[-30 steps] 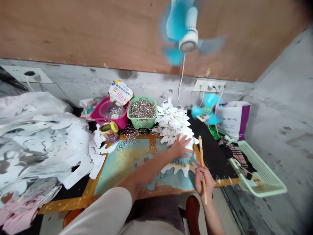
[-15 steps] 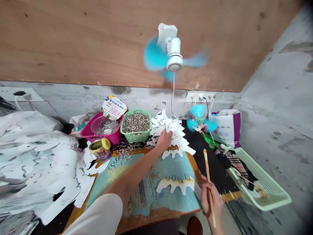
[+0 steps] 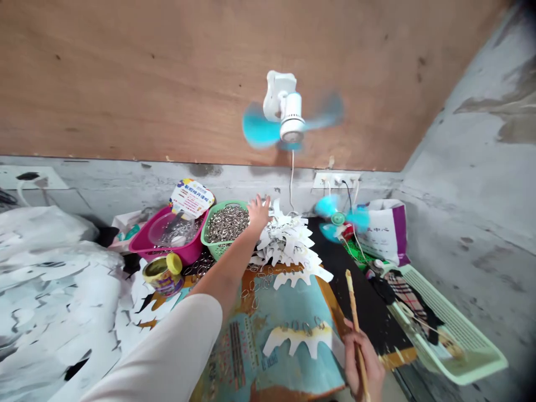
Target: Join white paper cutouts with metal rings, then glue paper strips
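My left hand (image 3: 259,212) reaches to the far side of the table with its fingers spread. It is over the left edge of a heap of white paper cut-outs (image 3: 288,237), beside a green basket (image 3: 218,249) filled with small metal rings (image 3: 228,225). In my right hand (image 3: 363,357), at the front right, is a slim wooden brush (image 3: 354,310) held upright, its pale tip pointing up. Near that hand a scalloped white cut-out (image 3: 299,338) lies on the blue sheet (image 3: 288,368), with several metal rings along its yellowish upper edge.
Behind my left arm stand a pink basket (image 3: 190,251) and an open tin (image 3: 163,276). White cut-out sheets (image 3: 58,301) pile up at left. Two fans turn: one on the wall (image 3: 292,120), a smaller one (image 3: 337,218) low at the back. A pale green tray (image 3: 460,329) is at right.
My left hand has moved back and left from the middle of the cut-out heap, its fingers now spread. My right hand still holds the brush. The view has tilted up slightly.
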Tool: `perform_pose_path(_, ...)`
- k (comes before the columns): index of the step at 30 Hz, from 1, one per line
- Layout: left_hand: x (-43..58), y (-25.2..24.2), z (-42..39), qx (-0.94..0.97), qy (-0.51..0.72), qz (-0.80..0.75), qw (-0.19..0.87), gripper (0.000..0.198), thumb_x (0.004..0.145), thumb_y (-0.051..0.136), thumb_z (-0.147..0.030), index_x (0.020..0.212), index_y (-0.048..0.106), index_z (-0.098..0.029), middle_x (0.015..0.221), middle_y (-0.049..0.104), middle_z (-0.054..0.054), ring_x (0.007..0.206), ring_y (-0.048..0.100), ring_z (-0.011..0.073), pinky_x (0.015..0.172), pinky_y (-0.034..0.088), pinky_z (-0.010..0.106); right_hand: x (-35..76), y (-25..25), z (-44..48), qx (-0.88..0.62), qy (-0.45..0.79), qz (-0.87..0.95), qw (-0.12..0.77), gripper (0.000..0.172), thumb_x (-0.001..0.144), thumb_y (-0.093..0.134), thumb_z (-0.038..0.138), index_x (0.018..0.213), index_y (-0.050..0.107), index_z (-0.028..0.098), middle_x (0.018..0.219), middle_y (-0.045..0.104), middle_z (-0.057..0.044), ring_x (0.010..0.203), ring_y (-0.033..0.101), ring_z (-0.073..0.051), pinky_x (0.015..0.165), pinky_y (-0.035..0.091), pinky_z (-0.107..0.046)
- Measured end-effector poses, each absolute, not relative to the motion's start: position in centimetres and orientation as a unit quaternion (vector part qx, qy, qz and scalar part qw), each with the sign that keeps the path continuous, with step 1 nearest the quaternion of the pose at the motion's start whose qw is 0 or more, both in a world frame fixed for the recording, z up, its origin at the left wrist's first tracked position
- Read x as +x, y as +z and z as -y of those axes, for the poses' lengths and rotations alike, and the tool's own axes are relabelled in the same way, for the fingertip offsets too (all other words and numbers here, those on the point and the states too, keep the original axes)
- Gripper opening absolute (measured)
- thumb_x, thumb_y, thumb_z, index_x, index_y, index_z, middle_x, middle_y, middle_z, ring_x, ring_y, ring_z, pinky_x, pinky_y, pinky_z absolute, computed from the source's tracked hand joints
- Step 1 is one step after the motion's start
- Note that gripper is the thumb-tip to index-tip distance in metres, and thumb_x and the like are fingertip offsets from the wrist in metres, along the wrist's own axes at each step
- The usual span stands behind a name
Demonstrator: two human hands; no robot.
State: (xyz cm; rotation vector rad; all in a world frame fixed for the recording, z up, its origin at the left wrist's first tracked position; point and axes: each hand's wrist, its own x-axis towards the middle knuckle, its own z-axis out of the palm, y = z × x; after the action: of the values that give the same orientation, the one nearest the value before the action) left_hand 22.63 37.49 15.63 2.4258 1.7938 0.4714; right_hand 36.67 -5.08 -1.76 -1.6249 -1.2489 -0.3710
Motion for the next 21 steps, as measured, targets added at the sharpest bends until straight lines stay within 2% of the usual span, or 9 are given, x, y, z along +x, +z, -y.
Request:
perform_pose_path(3,21.8,16.0,-38.7,0.781,0.129,-0.608,0.068,0.046,0.094,0.06,-0.04,0.134,0.053,-0.019,0.141,0.051,0.012,0.127,0.051,0.0309,0.104,0.043,0.057,36.6,-1.1,5.2,-0.675,-0.17,0.52,0.495,0.015,0.096,0.053,0.025,0.088,0.064,0.019,0.11,0.074,-0.012,0.092,0.074,-0.022,0.08,0.057,-0.029)
perform_pose_path(5,21.4,16.6,-39.5,0.767,0.126,-0.624,0.078,0.048,0.095,0.058,-0.043,0.135,0.051,-0.019,0.141,0.051,0.012,0.126,0.052,0.0306,0.104,0.043,0.057,36.6,-0.7,5.3,-0.677,-0.184,0.519,0.488,0.016,0.096,0.053,0.025,0.087,0.064,0.019,0.108,0.075,-0.012,0.089,0.074,-0.022,0.076,0.057,-0.027)
perform_pose_path(7,21.1,17.6,-40.0,0.759,0.131,-0.632,0.078,0.058,0.094,0.056,-0.05,0.142,0.044,-0.02,0.146,0.046,0.014,0.13,0.048,0.0333,0.106,0.039,0.059,36.7,-0.6,5.4,-0.677,-0.19,0.523,0.482,0.015,0.096,0.053,0.025,0.087,0.064,0.019,0.106,0.075,-0.012,0.087,0.075,-0.022,0.073,0.057,-0.027)
perform_pose_path(10,20.9,19.1,-39.6,0.771,0.15,-0.615,0.061,0.074,0.093,0.05,-0.058,0.151,0.031,-0.015,0.151,0.039,0.023,0.137,0.038,0.0424,0.108,0.031,0.066,36.7,-0.7,5.6,-0.674,-0.183,0.528,0.483,0.014,0.095,0.052,0.022,0.086,0.063,0.019,0.107,0.074,-0.012,0.089,0.074,-0.022,0.075,0.056,-0.028)
perform_pose_path(12,21.0,19.5,-38.2,0.796,0.166,-0.581,0.044,0.074,0.095,0.047,-0.054,0.152,0.028,-0.011,0.151,0.036,0.027,0.141,0.03,0.0456,0.109,0.025,0.068,36.7,-1.0,5.7,-0.677,-0.172,0.527,0.485,0.013,0.095,0.053,0.021,0.087,0.063,0.019,0.109,0.074,-0.012,0.092,0.074,-0.023,0.079,0.056,-0.03)
perform_pose_path(14,21.1,18.7,-35.5,0.831,0.177,-0.526,0.031,0.064,0.098,0.044,-0.046,0.15,0.031,-0.011,0.153,0.034,0.025,0.143,0.027,0.042,0.113,0.022,0.065,36.5,-1.1,5.8,-0.676,-0.164,0.525,0.49,0.011,0.094,0.053,0.02,0.089,0.063,0.019,0.111,0.073,-0.012,0.094,0.073,-0.024,0.08,0.055,-0.031)
perform_pose_path(16,21.2,16.6,-31.9,0.875,0.171,-0.452,0.036,0.055,0.098,0.048,-0.042,0.146,0.037,-0.017,0.152,0.038,0.018,0.14,0.036,0.0353,0.113,0.03,0.059,36.1,-1.0,5.7,-0.672,-0.168,0.525,0.494,0.008,0.093,0.055,0.02,0.091,0.063,0.019,0.111,0.073,-0.012,0.094,0.073,-0.024,0.08,0.056,-0.031)
perform_pose_path(18,20.9,13.6,-28.0,0.913,0.144,-0.379,0.055,0.044,0.097,0.055,-0.041,0.136,0.05,-0.022,0.143,0.049,0.012,0.127,0.05,0.0293,0.105,0.043,0.053,35.8,-0.8,5.7,-0.669,-0.172,0.528,0.494,0.008,0.093,0.056,0.019,0.09,0.063,0.019,0.109,0.074,-0.012,0.092,0.073,-0.024,0.079,0.056,-0.031)
perform_pose_path(21,19.4,8.9,-23.6,0.947,0.096,-0.296,0.084,0.037,0.095,0.06,-0.035,0.127,0.057,-0.017,0.13,0.059,0.011,0.113,0.06,0.0252,0.095,0.052,0.048,35.3,-0.3,5.7,-0.663,-0.166,0.538,0.494,0.007,0.093,0.055,0.018,0.089,0.062,0.019,0.107,0.074,-0.012,0.09,0.074,-0.024,0.078,0.057,-0.031)
